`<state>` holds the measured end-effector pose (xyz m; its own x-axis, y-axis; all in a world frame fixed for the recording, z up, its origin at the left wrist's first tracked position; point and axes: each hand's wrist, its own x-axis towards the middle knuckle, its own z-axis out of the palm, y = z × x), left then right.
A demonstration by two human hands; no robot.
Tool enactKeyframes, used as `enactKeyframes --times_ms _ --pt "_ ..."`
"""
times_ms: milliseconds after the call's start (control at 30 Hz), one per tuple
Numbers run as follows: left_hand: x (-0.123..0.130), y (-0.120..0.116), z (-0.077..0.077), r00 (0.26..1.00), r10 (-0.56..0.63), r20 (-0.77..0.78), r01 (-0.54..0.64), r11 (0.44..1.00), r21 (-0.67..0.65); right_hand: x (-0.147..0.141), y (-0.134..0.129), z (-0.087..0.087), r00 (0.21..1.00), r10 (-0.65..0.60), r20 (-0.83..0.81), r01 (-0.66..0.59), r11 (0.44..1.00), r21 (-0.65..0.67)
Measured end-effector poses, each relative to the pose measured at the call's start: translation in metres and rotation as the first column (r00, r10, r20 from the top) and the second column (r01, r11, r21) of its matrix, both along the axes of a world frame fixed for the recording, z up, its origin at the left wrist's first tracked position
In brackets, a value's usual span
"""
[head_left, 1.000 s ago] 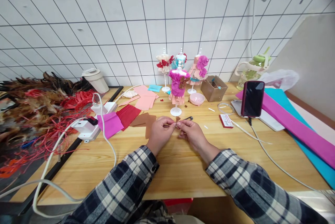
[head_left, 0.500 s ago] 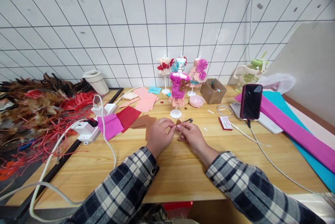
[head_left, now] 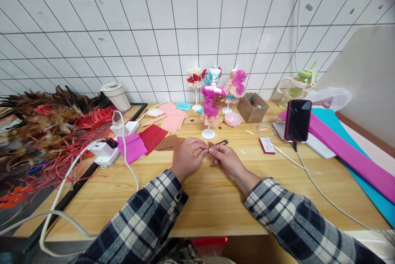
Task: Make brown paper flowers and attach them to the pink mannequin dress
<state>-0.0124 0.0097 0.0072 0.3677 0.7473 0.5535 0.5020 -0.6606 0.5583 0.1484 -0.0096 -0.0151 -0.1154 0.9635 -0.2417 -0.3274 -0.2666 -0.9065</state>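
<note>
Close together over the table's middle, my left hand (head_left: 190,156) and my right hand (head_left: 227,163) pinch a small piece of brown paper (head_left: 210,144) between their fingertips. The piece is mostly covered by the fingers. Just beyond my right fingers lies a dark metal tool (head_left: 222,142) with a rounded end, its other end hidden. Straight ahead stands a small white dress form (head_left: 208,134) wearing a magenta and pink paper dress (head_left: 212,103) with a brown flower. Sheets of brown paper (head_left: 168,142) lie beside my left hand, partly behind it.
Three more dressed forms stand behind, near a brown box (head_left: 253,107) and a pink bowl (head_left: 233,119). Left are red paper (head_left: 152,138), magenta paper (head_left: 132,147), a power strip (head_left: 108,158) with cables, and feathers (head_left: 52,116). Right are a phone (head_left: 298,120) and a red-white box (head_left: 267,146).
The view has shifted slightly, moving the scene a little to the right. Both hands keep their pinch on the brown paper with only tiny finger movement.
</note>
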Motion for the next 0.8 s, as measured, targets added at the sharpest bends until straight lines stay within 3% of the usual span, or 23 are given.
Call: enactKeyframes --times_ms 167,333,667,800 --pt "0.003 0.001 -0.004 0.985 0.041 0.167 -0.016 0.988 -0.152 0.001 0.001 -0.001 1.0 0.009 0.005 -0.009 1.0 -0.007" --pt "-0.002 0.006 -0.006 0.968 0.058 0.242 -0.001 0.973 -0.229 0.012 0.003 0.003 0.989 0.147 -0.019 -0.148 0.988 -0.049" --pt "0.0 -0.005 0.006 0.991 -0.13 -0.015 0.129 0.989 -0.068 0.052 0.017 0.002 0.951 0.306 -0.045 -0.309 0.947 -0.084" --pt "0.001 -0.007 0.007 0.947 -0.256 -0.192 0.256 0.966 -0.025 0.052 0.018 0.0 0.937 0.331 0.111 -0.327 0.944 -0.05"
